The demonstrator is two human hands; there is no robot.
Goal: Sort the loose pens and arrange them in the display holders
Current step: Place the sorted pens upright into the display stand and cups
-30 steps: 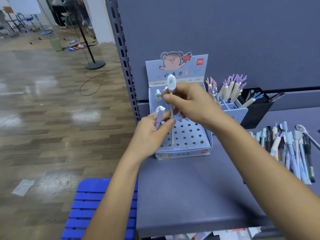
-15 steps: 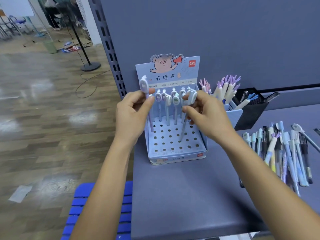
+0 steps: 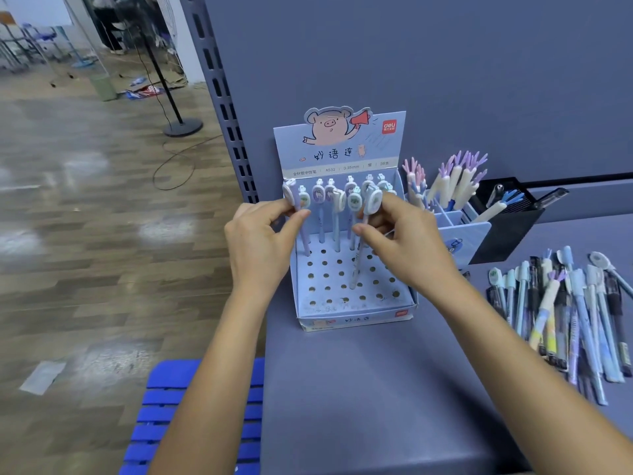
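Grey shelf (image 3: 359,389); each hand's grip, left (image 3: 260,241), right (image 3: 407,245), pinching a pen, tips perhaps hidden.

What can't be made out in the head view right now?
- Left pen: whether its tip sits in a hole; the left hand covers the lower barrel.
- Small print on the display box: too small and blurred.
- Black holder: contents mostly hidden behind its wall.
- Loose pen pile: cut by the right edge.

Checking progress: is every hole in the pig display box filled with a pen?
No, the pig display box holds pens only along its back rows; most front holes are open.
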